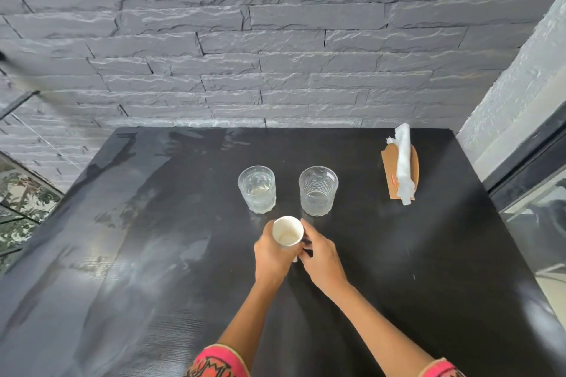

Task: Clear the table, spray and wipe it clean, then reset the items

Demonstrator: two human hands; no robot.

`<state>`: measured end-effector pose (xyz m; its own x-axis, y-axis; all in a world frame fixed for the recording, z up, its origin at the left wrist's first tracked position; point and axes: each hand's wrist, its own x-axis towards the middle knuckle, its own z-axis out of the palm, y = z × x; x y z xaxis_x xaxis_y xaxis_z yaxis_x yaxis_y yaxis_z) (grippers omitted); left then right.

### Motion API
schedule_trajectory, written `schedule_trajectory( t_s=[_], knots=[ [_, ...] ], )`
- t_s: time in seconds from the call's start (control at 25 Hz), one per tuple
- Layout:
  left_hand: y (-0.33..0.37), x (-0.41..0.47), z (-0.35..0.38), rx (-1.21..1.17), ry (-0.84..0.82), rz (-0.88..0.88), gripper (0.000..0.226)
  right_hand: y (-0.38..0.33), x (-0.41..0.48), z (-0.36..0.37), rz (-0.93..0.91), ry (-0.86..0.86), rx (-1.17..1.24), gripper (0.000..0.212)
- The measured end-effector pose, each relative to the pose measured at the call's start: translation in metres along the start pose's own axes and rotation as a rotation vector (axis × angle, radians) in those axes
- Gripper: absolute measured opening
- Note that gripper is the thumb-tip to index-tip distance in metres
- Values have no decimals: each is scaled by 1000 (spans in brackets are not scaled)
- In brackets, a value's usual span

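- Both hands meet at one small white paper cup (287,231) near the middle of the tabletop (398,269): the left hand (273,255) wraps its side, fingers curled around it, and the right hand (320,255) closes against its other side, with something small and white pinched low between the two that I cannot identify.
- The cup tilts with its mouth toward the camera; whether its base touches the tabletop I cannot tell.
- Judged as resetting or clearing, the step goes best if the left hand keeps a light grip on the thin wall, levels the cup before setting it down, and stays clear of the glasses just beyond.
- Two cut-glass tumblers stand side by side toward the far edge, just beyond the cup: the left tumbler (257,189) and the right tumbler (318,190), each apparently holding a little clear liquid.
- One brown napkin holder (389,174) with white paper napkins (403,162) stands near the far right corner, well apart from the hands.
- Wet-looking streaks mark the left half of the tabletop.
- Count: one paper cup, two tumblers, one napkin holder.
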<state>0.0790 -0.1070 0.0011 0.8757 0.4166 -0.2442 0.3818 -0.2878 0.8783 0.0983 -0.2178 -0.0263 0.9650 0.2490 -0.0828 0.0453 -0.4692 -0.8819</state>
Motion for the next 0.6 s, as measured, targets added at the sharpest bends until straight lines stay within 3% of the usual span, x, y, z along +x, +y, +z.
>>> schedule_trajectory(
  t_s=[0.4, 0.6],
  knots=[
    [-6, 6, -2, 177, -79, -12, 72, 8, -7, 13, 8, 72, 3, 49],
    [-1, -13, -20, 386, -49, 176, 98, -6, -20, -1, -34, 145, -225, 52]
  ],
)
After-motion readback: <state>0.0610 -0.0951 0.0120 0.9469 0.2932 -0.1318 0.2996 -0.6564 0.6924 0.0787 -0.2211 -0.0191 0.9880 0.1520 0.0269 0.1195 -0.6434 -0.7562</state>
